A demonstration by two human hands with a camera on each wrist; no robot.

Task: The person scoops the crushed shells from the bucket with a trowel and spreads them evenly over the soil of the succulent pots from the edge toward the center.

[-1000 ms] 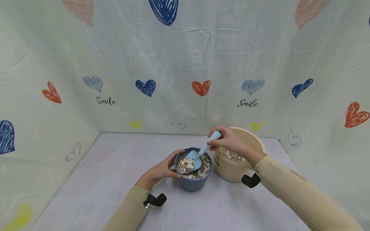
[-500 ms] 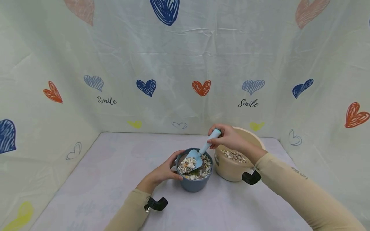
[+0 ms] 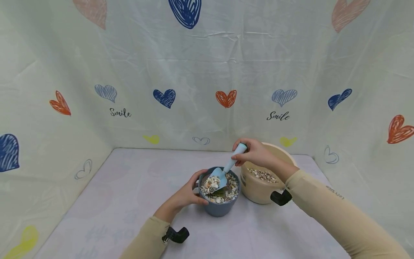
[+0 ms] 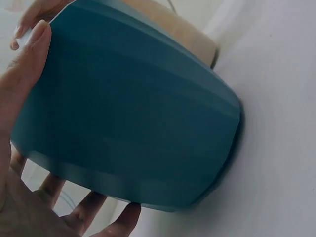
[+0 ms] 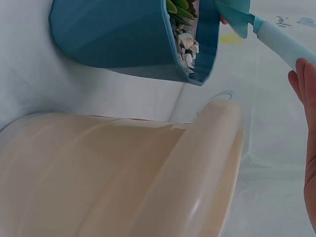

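Note:
My left hand (image 3: 185,197) grips the side of a blue-grey plant pot (image 3: 218,210), thumb near the front rim. In the left wrist view the thumb and fingertips lie on opposite sides of the pot (image 4: 128,108). My right hand (image 3: 255,154) holds a light blue hand trowel (image 3: 235,156) by its handle. The trowel's blade, bearing pale pebbles (image 3: 210,184), slants down over the pot's opening. Inside the pot lie more pebbles (image 3: 230,194) round a green plant (image 3: 220,192). The right wrist view shows the fleshy leaves of a succulent (image 5: 181,9), partly hidden by the pot's rim.
Right of the pot stands a beige bucket (image 3: 258,192) with small mixed gravel (image 3: 263,175) in it; my right forearm passes over its rim. A pale cloth covers the table (image 3: 136,187). Behind and at the sides hangs a heart-printed curtain (image 3: 194,64).
My left hand and the pot have shifted slightly right and nearer. The trowel stays over the pot with pebbles on its blade, and more of the green plant shows beneath it.

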